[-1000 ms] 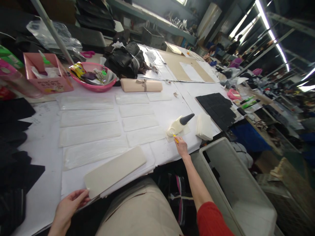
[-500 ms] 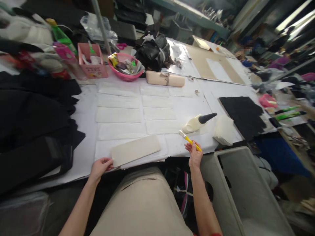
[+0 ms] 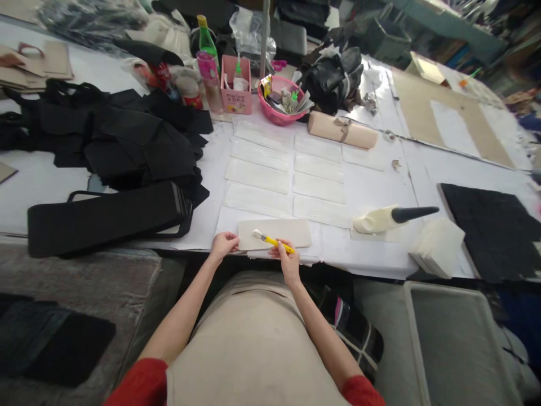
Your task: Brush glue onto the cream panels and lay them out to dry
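Note:
A beige rectangular panel [image 3: 291, 230] lies at the table's front edge, right in front of me. My left hand [image 3: 225, 246] pinches its left end, fingers closed at the corner. My right hand [image 3: 287, 260] is wrapped around the yellow handle of a paintbrush [image 3: 270, 240]. The brush's pale bristles are over the panel's left half; whether they touch it I cannot tell. Beyond the panel, several thin whitish strips [image 3: 256, 176] lie in two columns on the white table covering. To the right, a cream bottle with a long black nozzle [image 3: 380, 219] lies on its side.
Black cut pieces [image 3: 127, 135] and a stack of black panels [image 3: 105, 217] cover the left. A pink basket [image 3: 281, 117], pink box [image 3: 235, 101] and beige roll [image 3: 342, 131] stand behind. On the right are white pieces [image 3: 437, 247], a black stack [image 3: 490, 231] and a grey bin [image 3: 460, 338].
My right hand has brought the brush leftward from beside the bottle to over the beige panel. The panel now lies straighter along the table edge. The view has turned left.

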{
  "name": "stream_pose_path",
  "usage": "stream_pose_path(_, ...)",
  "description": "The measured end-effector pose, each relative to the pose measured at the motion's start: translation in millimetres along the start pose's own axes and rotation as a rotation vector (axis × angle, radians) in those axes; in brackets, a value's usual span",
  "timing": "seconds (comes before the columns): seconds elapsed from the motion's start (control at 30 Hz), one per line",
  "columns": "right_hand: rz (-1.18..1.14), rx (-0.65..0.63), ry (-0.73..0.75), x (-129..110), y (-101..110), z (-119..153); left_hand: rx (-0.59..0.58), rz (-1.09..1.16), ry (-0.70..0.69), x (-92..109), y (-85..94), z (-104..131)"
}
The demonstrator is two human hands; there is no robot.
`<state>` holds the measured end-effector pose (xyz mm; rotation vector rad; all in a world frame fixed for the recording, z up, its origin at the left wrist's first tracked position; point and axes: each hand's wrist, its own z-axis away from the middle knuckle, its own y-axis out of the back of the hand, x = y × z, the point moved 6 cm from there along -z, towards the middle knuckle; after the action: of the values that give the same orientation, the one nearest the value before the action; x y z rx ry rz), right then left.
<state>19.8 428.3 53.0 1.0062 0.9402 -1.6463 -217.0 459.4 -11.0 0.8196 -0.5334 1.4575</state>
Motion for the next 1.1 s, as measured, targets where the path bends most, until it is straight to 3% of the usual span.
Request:
stream_pose_path(0.1,0.033,-0.041,0.021,8,-17,-6,0.01,-0.012,-0.011,-2,0.2,-2)
stream_pose_path(0.17,0.065,-0.02,0.038,11,-11,-8,0.014,-0.011,-0.021,-3,0.1,-3)
stream_pose_path(0.37,0.194,0.341,0.137,-11,70,-3,0.021,-0.009,-0.037,-9,0.0,-6)
stream_pose_path(0.47,0.237,0.411,0.189,-26,84,5,0.015,-0.006,-0.05,-11,0.2,-8)
stream_pose_path(0.53,0.228,0.357,0.192,-26,68,8,0.016,-0.005,-0.053,-11,0.6,-8)
stream_pose_path(0.7,0.12,0.046,0.133,-6,-16,2,0.014,-0.021,-0.05,-11,-0.3,-8)
stream_pose_path(0.8,0.071,-0.028,0.112,5,-50,-7,0.026,-0.027,-0.035,-11,-0.8,-9)
stream_pose_path(0.93,0.022,-0.029,0.065,17,-63,-22,0.036,-0.029,-0.041,-13,-0.9,-11)
stream_pose_path(1.1,0.007,0.016,0.078,20,-48,-33,0.054,-0.04,-0.063,-15,0.0,-12)
